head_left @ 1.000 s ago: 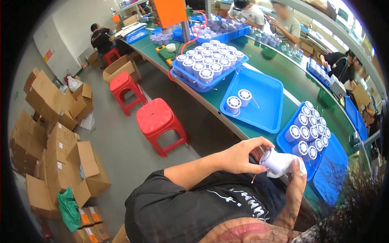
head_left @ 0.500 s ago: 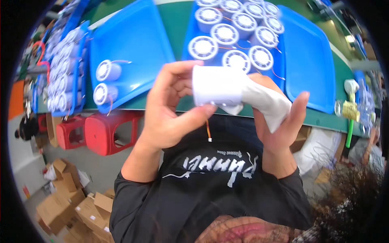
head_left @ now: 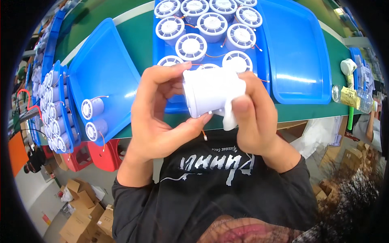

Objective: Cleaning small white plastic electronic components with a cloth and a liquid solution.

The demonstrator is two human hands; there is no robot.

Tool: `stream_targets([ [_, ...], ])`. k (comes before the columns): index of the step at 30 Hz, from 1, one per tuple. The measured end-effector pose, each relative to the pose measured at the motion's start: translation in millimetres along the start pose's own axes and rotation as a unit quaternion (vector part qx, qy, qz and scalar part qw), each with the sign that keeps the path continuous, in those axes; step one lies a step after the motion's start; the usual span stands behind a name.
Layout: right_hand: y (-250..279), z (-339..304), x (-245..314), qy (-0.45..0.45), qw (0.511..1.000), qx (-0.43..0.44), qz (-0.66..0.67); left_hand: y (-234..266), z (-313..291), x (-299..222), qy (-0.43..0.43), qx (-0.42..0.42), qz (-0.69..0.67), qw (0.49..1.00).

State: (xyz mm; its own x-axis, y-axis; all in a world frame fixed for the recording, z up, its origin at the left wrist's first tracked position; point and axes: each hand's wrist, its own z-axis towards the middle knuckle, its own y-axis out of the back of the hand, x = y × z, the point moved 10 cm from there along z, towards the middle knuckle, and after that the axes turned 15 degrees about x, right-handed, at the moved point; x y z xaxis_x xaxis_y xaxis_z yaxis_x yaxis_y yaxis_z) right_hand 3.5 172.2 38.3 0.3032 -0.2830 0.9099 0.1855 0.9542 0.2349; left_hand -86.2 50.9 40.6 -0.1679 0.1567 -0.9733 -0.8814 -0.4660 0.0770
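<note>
My left hand [head_left: 156, 117] grips a white cylindrical plastic part [head_left: 206, 95] between thumb and fingers, held close above my lap. My right hand [head_left: 251, 117] presses a white cloth [head_left: 233, 107] against the part's right side. A thin orange wire [head_left: 204, 135] hangs below the part. Behind my hands lies a blue tray [head_left: 263, 52] filled with several similar white round parts [head_left: 191, 45] with orange wires. To the left, a second blue tray [head_left: 109, 69] holds two white parts [head_left: 92, 108] lying on their sides.
A green table [head_left: 142, 24] carries the trays. An empty blue tray [head_left: 300, 52] lies at right, with a clear bottle [head_left: 352, 97] beside it. More parts are stacked at far left [head_left: 54, 109]. Red stools [head_left: 103, 156] and cardboard boxes [head_left: 81, 210] stand on the floor.
The view has swung down and closer to the table. The part has turned in my hands, and my right hand now wraps the cloth around its side.
</note>
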Motion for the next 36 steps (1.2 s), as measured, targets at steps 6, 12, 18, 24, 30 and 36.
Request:
stream_targets([
  [6, -2.3, 1.6, -26.5, -0.137, 0.972, 0.014, 0.193, -2.2, 3.2, -22.6, -0.056, 0.024, 0.266, 0.962],
  [12, 6.4, -1.7, 26.0, 0.090, 0.986, 0.000, -0.138, -4.8, -1.5, -1.3, 0.023, 0.010, -0.090, 0.996],
  [18, 2.7, -2.3, -1.1, -0.079, 0.995, 0.018, 0.051, 0.7, -5.3, -0.9, 0.007, 0.018, -0.016, 1.000],
  [24, -2.5, -6.5, -18.8, -0.142, 0.980, 0.043, 0.130, -4.8, -12.2, -10.1, -0.053, 0.007, 0.116, 0.992],
  [30, -3.5, -8.1, 34.1, 0.103, 0.983, 0.010, -0.149, -5.7, -12.8, 7.2, 0.058, 0.013, -0.168, 0.984],
  [36, -12.6, -5.3, -17.8, -0.158, 0.970, 0.033, 0.183, -3.0, -14.3, -14.6, -0.021, 0.021, 0.118, 0.993],
])
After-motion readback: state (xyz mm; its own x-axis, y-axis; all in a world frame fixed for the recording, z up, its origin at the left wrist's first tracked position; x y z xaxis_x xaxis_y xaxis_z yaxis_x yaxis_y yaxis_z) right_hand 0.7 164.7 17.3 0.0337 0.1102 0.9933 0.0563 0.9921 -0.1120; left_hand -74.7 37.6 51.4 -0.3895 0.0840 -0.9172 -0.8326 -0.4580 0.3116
